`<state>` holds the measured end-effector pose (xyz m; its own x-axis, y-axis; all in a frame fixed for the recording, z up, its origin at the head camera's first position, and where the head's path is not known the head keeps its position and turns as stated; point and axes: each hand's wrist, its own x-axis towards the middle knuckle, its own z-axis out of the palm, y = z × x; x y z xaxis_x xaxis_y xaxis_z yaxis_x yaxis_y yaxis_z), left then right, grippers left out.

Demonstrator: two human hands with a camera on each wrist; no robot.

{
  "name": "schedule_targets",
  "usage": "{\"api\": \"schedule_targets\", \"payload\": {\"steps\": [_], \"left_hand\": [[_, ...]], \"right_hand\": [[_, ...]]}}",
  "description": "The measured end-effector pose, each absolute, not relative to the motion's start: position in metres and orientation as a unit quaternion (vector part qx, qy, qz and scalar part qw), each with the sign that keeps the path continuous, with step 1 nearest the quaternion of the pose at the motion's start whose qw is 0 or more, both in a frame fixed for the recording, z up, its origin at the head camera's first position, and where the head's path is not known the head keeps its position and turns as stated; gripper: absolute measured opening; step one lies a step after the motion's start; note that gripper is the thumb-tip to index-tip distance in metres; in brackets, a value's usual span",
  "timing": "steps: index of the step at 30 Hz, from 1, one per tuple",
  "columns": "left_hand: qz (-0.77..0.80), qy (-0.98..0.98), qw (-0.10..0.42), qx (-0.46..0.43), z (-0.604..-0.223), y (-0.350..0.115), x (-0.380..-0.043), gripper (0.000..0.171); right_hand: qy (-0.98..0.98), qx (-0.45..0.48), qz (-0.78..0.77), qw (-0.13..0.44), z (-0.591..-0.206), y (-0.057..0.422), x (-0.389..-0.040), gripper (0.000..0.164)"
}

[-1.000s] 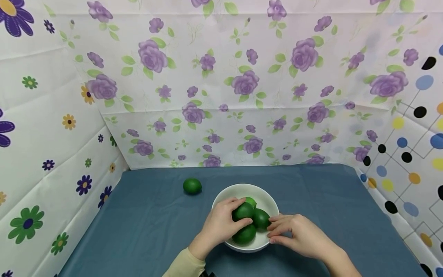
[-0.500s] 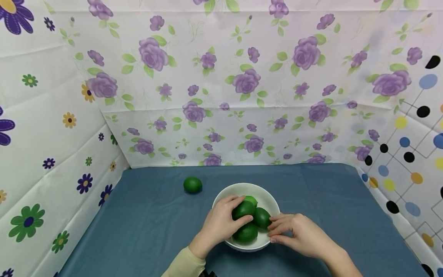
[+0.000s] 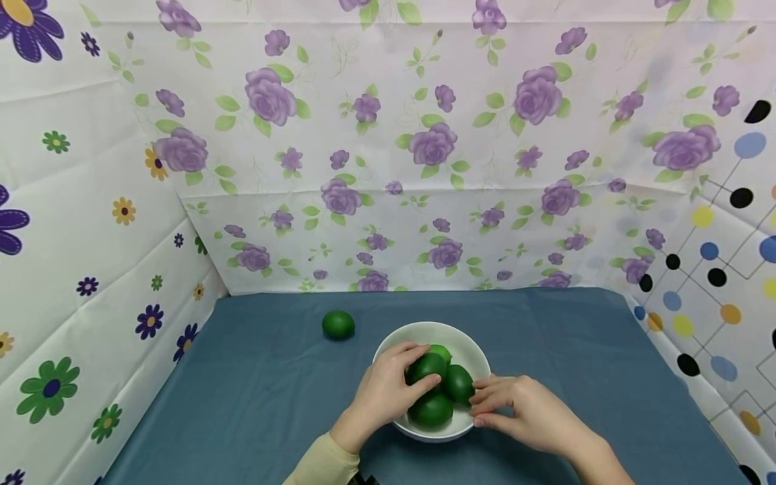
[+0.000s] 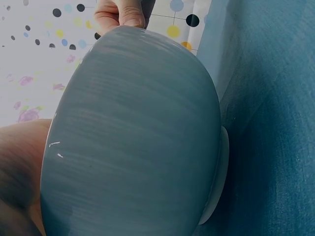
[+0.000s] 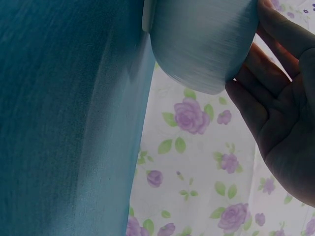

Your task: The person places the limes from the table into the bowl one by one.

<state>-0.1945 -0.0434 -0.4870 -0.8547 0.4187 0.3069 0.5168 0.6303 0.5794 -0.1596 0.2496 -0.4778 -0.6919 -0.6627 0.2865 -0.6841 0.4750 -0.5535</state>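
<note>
In the head view a white bowl (image 3: 469,350) stands on the blue cloth with several green limes in it. My left hand (image 3: 382,389) reaches over the bowl's left rim, thumb and fingers around a dark green lime (image 3: 427,368) on top of the pile. Below that lies another lime (image 3: 432,412), and to the right a third lime (image 3: 459,384). A lighter lime (image 3: 442,351) shows partly behind them. My right hand (image 3: 529,409) holds the bowl's right rim between thumb and fingers. Both wrist views show the bowl's outer wall (image 4: 133,128), its contents hidden.
A single lime (image 3: 338,325) lies on the blue cloth (image 3: 261,391), back and left of the bowl. Flower-printed sheets (image 3: 388,135) rise behind and on the left, and a dotted sheet (image 3: 715,323) stands on the right.
</note>
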Motion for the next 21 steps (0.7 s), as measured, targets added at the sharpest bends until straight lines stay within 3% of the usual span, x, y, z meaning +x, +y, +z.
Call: {"api": "schedule_targets", "payload": {"steps": [21], "left_hand": [[-0.383,-0.883,0.089,-0.255,-0.4847,-0.0479,-0.1960,0.052]], "right_hand": [[-0.861,0.392,0.324,0.018,-0.4776,0.2495,-0.1592,0.017]]}}
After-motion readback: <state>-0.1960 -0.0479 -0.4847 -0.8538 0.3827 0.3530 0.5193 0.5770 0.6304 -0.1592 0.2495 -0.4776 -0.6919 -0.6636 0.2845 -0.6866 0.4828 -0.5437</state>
